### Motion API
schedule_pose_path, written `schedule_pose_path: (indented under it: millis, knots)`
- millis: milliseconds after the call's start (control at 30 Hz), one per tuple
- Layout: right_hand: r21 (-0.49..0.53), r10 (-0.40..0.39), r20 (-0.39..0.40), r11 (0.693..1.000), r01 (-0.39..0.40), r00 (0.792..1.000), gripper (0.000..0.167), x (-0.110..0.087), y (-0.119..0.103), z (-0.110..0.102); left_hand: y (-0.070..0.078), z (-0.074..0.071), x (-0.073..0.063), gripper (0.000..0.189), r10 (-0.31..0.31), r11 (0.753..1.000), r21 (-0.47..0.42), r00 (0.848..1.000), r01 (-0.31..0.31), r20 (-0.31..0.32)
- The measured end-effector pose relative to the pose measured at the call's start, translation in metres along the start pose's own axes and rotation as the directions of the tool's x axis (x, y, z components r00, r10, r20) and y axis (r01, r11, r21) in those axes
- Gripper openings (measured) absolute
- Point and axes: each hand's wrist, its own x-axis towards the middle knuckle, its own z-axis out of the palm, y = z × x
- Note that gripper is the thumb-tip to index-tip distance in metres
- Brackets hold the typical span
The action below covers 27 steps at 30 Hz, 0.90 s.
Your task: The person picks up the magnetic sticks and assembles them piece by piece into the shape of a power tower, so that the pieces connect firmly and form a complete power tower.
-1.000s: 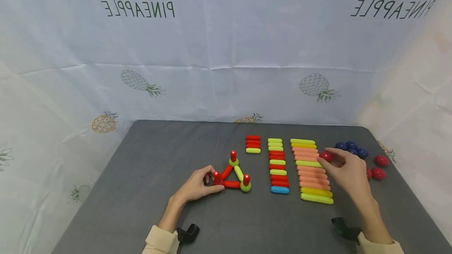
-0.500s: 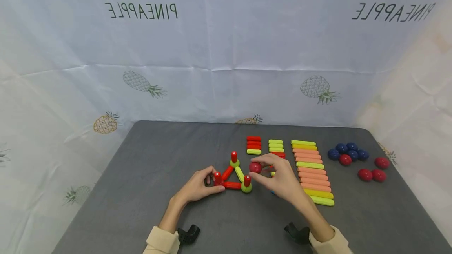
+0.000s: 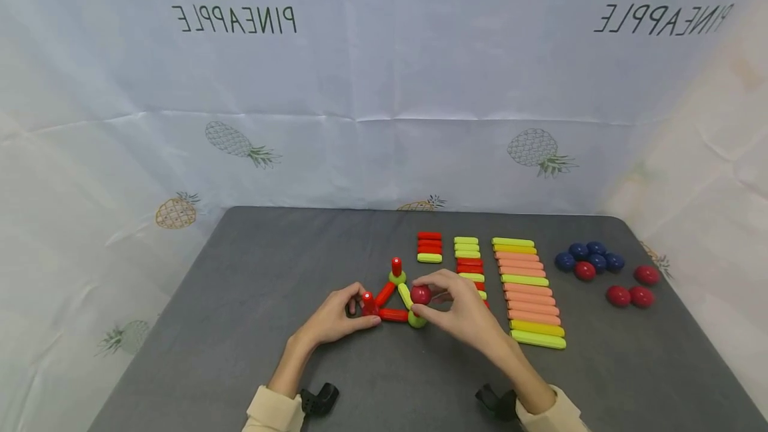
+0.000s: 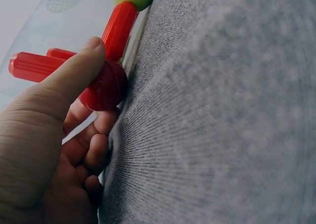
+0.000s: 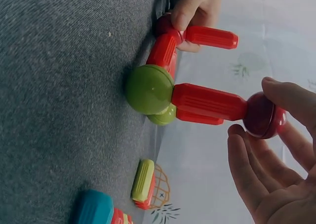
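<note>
A triangle of toy rods and balls lies on the grey table: two red rods (image 3: 393,315), one yellow-green rod (image 3: 405,295), two green balls (image 3: 397,277) and a red ball (image 4: 106,88) at its left corner. Short red rods stand upright from the corners. My left hand (image 3: 336,315) grips the left corner's red ball between thumb and fingers. With thumb and fingertips, my right hand (image 3: 462,309) pinches a dark red ball (image 3: 421,295). In the right wrist view that ball meets the top of the upright red rod (image 5: 210,101) on the front-right green ball (image 5: 149,90).
Right of the triangle are columns of short rods (image 3: 429,243) and longer orange, yellow and green rods (image 3: 531,291). Farther right lie several blue balls (image 3: 579,251) and loose red balls (image 3: 619,296). A pineapple-print cloth (image 3: 384,85) hangs behind the table.
My right hand has carried the red ball leftward from beside the blue balls to the upright rod at the triangle's front-right corner. My left hand keeps its hold.
</note>
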Motion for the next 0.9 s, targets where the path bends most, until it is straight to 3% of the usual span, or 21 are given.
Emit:
schedule_pose_path:
  millis: [333,433,533,700,900]
  knots:
    - [-0.019,-0.02,-0.012,1.0,0.02,1.0,0.042,-0.001,-0.001,-0.003,0.002,-0.001,0.001,0.028,-0.001,1.0,0.0,1.0,0.001,0.0]
    - [-0.071,-0.034,-0.082,0.997,0.028,0.996,0.046,-0.005,0.0,-0.018,0.002,0.0,0.001,0.029,-0.005,1.0,-0.003,1.0,0.005,0.0]
    - [-0.167,-0.037,-0.203,0.986,0.003,0.978,0.042,-0.013,0.011,-0.049,0.0,0.001,0.0,0.029,-0.015,1.0,-0.007,1.0,0.015,0.005]
    - [-0.366,0.018,-0.404,0.913,-0.179,0.915,0.037,-0.038,0.05,-0.114,-0.002,0.003,-0.002,0.029,-0.029,1.0,-0.01,1.0,0.029,0.011]
    - [-0.466,0.243,-0.48,0.743,-0.48,0.843,0.045,-0.078,0.105,-0.169,-0.001,0.002,-0.001,0.029,-0.021,0.999,-0.027,1.0,0.021,0.014]
